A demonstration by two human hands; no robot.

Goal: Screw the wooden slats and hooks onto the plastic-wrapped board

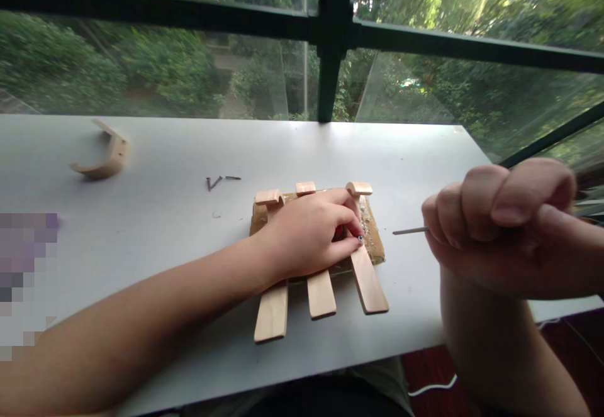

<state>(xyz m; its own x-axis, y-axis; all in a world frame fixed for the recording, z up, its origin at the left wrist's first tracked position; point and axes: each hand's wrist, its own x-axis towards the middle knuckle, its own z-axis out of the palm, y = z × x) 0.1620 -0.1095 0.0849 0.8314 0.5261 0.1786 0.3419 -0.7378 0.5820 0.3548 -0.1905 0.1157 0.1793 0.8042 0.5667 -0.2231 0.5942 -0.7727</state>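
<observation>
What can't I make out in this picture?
All in the head view:
Tool: held end hidden inside the right hand.
Middle wooden piece: midsection covered by the left hand.
Loose fasteners: threads too small to tell.
Purplish patch: pixelated, cut off by the left edge.

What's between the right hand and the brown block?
Head view: a thin metal shaft juts from the right hand toward the block; white tabletop shows past its tip.
</observation>
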